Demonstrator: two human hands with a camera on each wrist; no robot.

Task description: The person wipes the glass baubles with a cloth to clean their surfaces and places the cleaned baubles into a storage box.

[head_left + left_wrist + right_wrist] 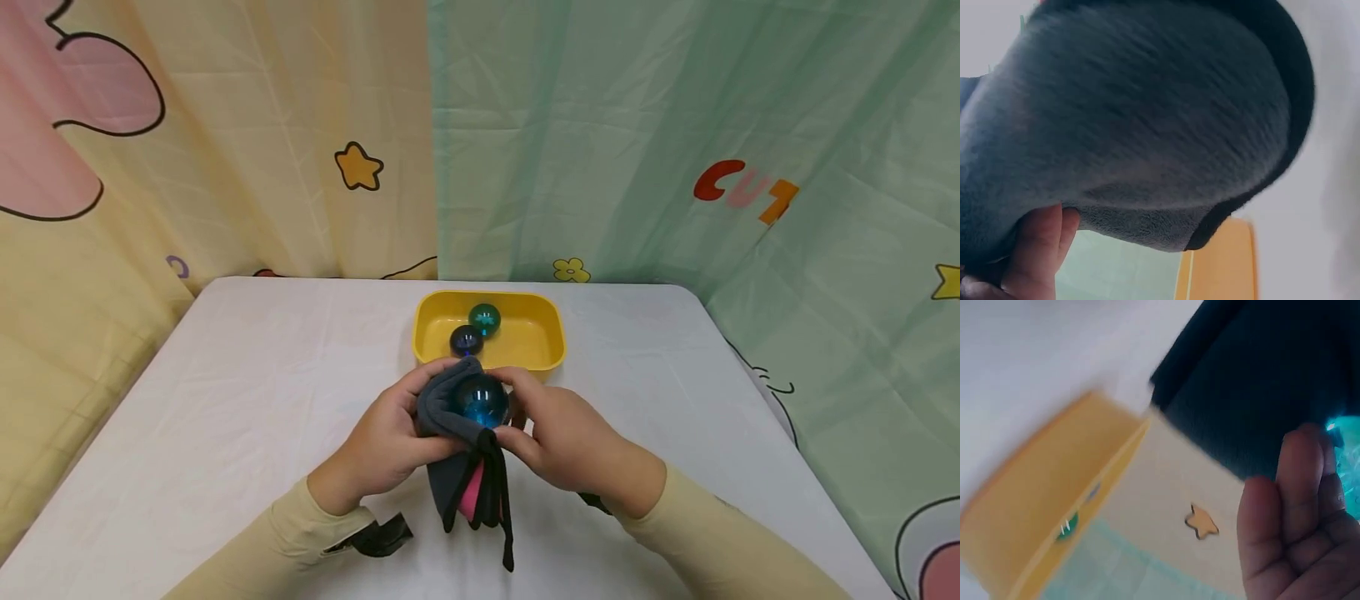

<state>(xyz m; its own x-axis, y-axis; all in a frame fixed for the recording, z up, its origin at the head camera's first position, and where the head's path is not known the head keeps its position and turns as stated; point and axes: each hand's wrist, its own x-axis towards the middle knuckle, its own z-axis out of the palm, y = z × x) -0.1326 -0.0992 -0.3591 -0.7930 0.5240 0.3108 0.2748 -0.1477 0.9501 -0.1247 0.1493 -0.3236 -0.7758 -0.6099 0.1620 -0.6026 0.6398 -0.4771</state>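
Observation:
A clear blue ball (pixel 482 402) sits in a fold of a dark grey fuzzy cloth (pixel 444 477) with black edging. My left hand (pixel 386 442) grips the cloth from the left, thumb in front; in the left wrist view the cloth (pixel 1147 112) covers most of the picture. On the other side, my right hand (pixel 570 429) holds the ball between thumb and fingers, at the cloth's edge. The right wrist view shows those fingers (pixel 1297 481) curled beside the shiny teal ball surface (pixel 1350 459). Lower cloth folds hang down, with a pink patch (pixel 471 492) showing.
Just beyond the hands stands a yellow tray (pixel 536 333) on the white-covered table (pixel 262 400). Inside it lie a green ball (pixel 485 317) and a dark blue ball (pixel 466 340). Patterned curtains (pixel 562 150) hang behind the table.

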